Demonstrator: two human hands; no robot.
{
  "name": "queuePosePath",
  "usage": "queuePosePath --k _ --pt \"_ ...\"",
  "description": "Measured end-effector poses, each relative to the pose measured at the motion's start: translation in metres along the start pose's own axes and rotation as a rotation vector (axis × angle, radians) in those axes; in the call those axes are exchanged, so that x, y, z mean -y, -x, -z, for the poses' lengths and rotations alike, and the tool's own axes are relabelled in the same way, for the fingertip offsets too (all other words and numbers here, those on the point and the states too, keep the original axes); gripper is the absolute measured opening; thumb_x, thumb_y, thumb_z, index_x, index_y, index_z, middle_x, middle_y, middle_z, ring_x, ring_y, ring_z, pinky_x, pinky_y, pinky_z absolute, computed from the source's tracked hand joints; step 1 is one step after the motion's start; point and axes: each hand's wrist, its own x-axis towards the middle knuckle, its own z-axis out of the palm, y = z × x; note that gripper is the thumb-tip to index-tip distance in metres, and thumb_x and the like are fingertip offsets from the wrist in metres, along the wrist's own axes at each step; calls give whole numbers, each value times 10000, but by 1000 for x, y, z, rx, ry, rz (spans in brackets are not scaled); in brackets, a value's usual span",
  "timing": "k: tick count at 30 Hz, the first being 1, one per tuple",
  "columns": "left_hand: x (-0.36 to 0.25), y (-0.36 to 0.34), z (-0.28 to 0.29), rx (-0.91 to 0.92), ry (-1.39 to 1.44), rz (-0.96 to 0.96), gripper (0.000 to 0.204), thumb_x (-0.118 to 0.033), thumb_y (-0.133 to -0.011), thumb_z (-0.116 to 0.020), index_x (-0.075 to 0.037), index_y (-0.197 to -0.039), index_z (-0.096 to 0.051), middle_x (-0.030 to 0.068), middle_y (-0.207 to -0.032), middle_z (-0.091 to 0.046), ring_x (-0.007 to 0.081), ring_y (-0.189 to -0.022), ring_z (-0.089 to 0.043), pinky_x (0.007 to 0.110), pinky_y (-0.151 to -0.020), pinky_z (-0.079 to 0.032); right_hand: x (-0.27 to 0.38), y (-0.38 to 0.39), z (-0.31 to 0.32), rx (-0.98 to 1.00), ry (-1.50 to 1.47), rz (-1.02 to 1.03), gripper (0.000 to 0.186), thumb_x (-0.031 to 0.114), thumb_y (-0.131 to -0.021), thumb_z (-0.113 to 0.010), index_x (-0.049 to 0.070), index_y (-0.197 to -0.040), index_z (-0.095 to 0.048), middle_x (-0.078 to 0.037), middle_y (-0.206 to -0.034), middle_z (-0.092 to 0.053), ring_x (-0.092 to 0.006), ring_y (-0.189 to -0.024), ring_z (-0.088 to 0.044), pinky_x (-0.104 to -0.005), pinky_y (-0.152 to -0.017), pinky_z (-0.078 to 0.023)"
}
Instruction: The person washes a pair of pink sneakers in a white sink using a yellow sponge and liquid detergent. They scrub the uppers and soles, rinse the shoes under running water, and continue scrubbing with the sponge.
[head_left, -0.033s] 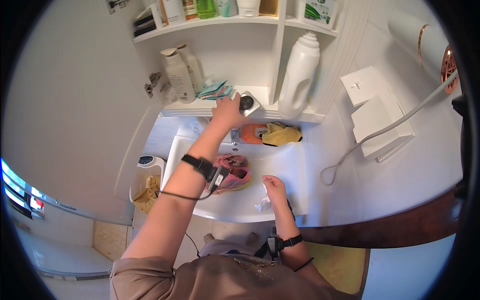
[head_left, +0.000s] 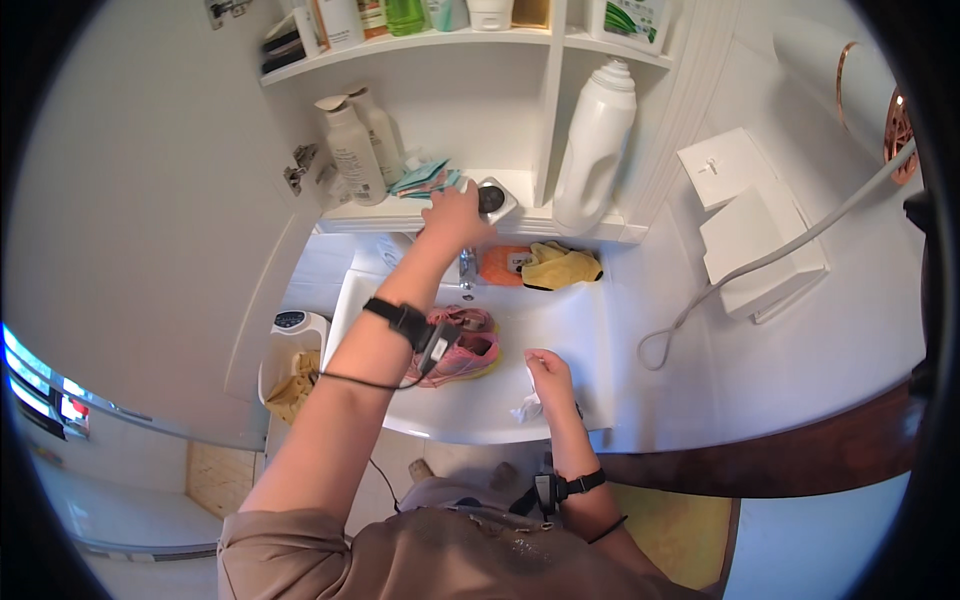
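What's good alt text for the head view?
The bare left hand reaches to a white cabinet shelf, beside a square, white, black-topped object; the bare right hand holds crumpled white material over a white sink containing pink shoes.

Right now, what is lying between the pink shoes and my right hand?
In the head view, only a bare stretch of the white sink shows between the pink shoes and your right hand. The hand pinches a crumpled white piece.

before me, a white lower shelf [head_left: 527, 187] carries two off-white bottles [head_left: 354, 155], flat teal packets [head_left: 424, 178], a pale square box [head_left: 494, 201] with a round black centre and a tall white handled bottle [head_left: 597, 135]; the glossy white basin [head_left: 562, 335] bears pink shoes [head_left: 466, 356].
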Motion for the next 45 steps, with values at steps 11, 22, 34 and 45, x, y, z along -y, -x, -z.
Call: queuePosePath --k 11,22,34,45 --pt "-21 -70 -30 140 -186 -80 697 -399 -809 -731 -24 -1358 -519 152 -1376 -548 389 -1329 -441 546 -1030 -439 -10 5 57 -131 -175 -36 233 210 -947 -662 26 -1078 -716 36 -786 -603 -54 -691 -492 -224 -631 -406" --pt "7 -66 -57 -571 138 -528 525 -286 -843 -728 -15 -1268 -585 173 -1213 -642 388 -1183 -564 462 -1024 -454 26 12 103 -246 -588 29 399 -14 -889 -592 11 -1287 -573 -48 -936 -598 -126 -850 -572 -270 -745 -477" --pt "121 117 -139 -266 620 -251 211 -149 -858 -687 -38 -1034 -722 162 -1033 -706 300 -942 -670 362 -819 -524 -56 35 74 -22 1305 -295 581 306 -796 -714 159 -1337 -561 -146 -1165 -657 -344 -1148 -615 -484 -959 -501" --pt "280 207 -232 177 539 319 275 -256 -837 -699 -56 -1021 -738 141 -937 -735 281 -867 -707 373 -800 -545 -27 3 94 -350 1445 -253 466 226 -878 -631 181 -1338 -570 -134 -1253 -570 -346 -1074 -644 -467 -884 -536"
